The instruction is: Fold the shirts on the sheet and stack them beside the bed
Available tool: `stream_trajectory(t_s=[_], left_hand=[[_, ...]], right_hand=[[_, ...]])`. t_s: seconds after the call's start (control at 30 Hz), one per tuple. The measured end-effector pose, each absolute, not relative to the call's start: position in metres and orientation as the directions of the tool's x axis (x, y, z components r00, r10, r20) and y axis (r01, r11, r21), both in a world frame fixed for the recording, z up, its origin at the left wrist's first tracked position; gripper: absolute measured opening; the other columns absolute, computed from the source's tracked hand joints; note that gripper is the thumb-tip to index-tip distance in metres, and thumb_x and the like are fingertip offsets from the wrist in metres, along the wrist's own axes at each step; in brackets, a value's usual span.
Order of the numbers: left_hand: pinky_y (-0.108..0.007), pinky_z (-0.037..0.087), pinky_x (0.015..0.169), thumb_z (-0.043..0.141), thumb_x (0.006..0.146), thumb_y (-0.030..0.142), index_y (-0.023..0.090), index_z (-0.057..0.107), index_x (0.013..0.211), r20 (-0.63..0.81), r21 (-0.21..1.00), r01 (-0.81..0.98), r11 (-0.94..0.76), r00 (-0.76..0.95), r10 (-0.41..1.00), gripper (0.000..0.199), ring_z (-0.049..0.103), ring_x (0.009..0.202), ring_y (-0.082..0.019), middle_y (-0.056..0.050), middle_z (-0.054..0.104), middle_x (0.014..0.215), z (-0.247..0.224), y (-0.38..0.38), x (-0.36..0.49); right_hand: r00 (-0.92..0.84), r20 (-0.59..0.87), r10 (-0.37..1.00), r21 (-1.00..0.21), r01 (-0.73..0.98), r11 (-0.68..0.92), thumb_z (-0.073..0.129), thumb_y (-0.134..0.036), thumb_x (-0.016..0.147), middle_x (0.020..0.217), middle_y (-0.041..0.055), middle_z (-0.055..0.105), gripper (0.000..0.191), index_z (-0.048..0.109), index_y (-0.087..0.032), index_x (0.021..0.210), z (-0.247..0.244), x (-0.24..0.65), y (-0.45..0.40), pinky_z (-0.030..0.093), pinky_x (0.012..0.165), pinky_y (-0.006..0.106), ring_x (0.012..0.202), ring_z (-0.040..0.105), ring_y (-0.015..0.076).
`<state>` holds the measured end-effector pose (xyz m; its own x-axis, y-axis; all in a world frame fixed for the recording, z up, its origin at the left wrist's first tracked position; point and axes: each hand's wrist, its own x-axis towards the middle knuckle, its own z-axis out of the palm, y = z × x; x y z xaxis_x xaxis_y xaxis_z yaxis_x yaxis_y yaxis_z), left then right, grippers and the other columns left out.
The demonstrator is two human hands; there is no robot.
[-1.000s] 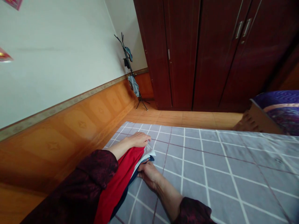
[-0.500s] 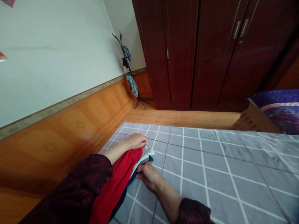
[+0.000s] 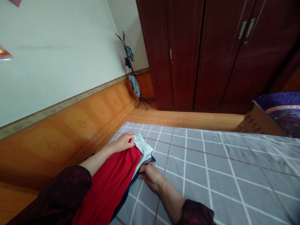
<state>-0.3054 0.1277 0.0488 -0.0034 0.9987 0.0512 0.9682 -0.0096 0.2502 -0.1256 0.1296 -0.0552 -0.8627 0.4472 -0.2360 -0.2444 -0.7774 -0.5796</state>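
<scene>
A stack of cloth lies along the left edge of the bed, with a red garment [image 3: 112, 181] on top. Beneath it a pale, whitish cloth [image 3: 143, 147] shows at the far end, and a dark navy cloth [image 3: 123, 200] is lowest. My left hand [image 3: 125, 142] is closed on the far left corner of the red garment, against the pale cloth. At the right side of the stack my right hand [image 3: 151, 175] pinches the edge of the navy cloth; its fingertips are partly tucked under and hidden.
The stack rests on a grey checked bedsheet [image 3: 199, 162]. Beyond the bed stand a dark red wardrobe [image 3: 185, 56] and a black coat rack [image 3: 131, 67] with clothes. Orange wall panelling [image 3: 77, 122] runs along the left. Purple bedding [image 3: 281, 103] lies at the right.
My left hand has moved left and drawn the red garment's corner with it, so more of the pale cloth shows. My right hand keeps its place at the stack's edge.
</scene>
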Motion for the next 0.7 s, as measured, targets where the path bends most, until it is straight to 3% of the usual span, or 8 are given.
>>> stream_trajectory(t_s=[0.23,0.33,0.43,0.57,0.7], left_hand=[[-0.030,0.040,0.084,0.045,0.068,0.013,0.019,0.033,0.059,0.204,0.367,0.930,0.012,-0.093,0.975,0.015,0.052,0.096,-0.019,-0.007,0.055,0.109,0.074,0.104,-0.296],[-0.028,0.041,0.074,0.046,0.068,0.017,0.020,0.030,0.059,0.117,0.457,0.881,0.118,-0.191,0.975,0.019,0.053,0.080,-0.017,-0.003,0.060,0.087,0.080,0.094,-0.294],[-0.024,0.038,0.061,0.047,0.074,0.025,0.021,0.037,0.064,0.085,0.473,0.860,0.192,-0.262,0.961,0.015,0.047,0.063,-0.014,0.003,0.051,0.065,0.078,0.084,-0.297],[-0.024,0.040,0.068,0.054,0.077,0.035,0.019,0.055,0.088,-0.027,0.539,0.823,0.180,-0.197,0.980,0.019,0.053,0.072,-0.015,0.002,0.057,0.076,0.068,0.067,-0.302],[-0.024,0.040,0.071,0.050,0.083,0.046,0.017,0.057,0.073,-0.002,0.618,0.763,0.188,-0.237,0.971,0.031,0.052,0.073,-0.015,-0.001,0.055,0.074,0.066,0.052,-0.302]], right_hand=[[-0.862,-0.239,0.447,-0.581,-0.241,-0.777,0.052,-0.012,0.042,0.066,-0.0008,0.062,0.023,0.053,-0.018,0.064,-0.058,-0.126,0.130,0.048,0.063,0.027,0.069,0.060,0.0161],[-0.862,-0.237,0.447,-0.586,-0.240,-0.774,0.051,-0.012,0.042,0.068,-0.0004,0.063,0.025,0.055,-0.017,0.067,-0.058,-0.126,0.130,0.048,0.062,0.026,0.069,0.060,0.0160],[-0.867,-0.225,0.445,-0.591,-0.242,-0.770,0.051,-0.011,0.043,0.069,-0.0003,0.063,0.025,0.055,-0.017,0.066,-0.059,-0.126,0.130,0.048,0.062,0.025,0.070,0.060,0.0156],[-0.873,-0.212,0.440,-0.601,-0.239,-0.763,0.050,-0.012,0.042,0.068,0.0003,0.063,0.026,0.057,-0.016,0.067,-0.060,-0.126,0.129,0.048,0.061,0.026,0.066,0.058,0.0150],[-0.868,-0.202,0.453,-0.621,-0.244,-0.745,0.050,-0.012,0.042,0.071,0.0013,0.064,0.032,0.059,-0.016,0.073,-0.060,-0.125,0.128,0.048,0.060,0.026,0.065,0.058,0.0153]])
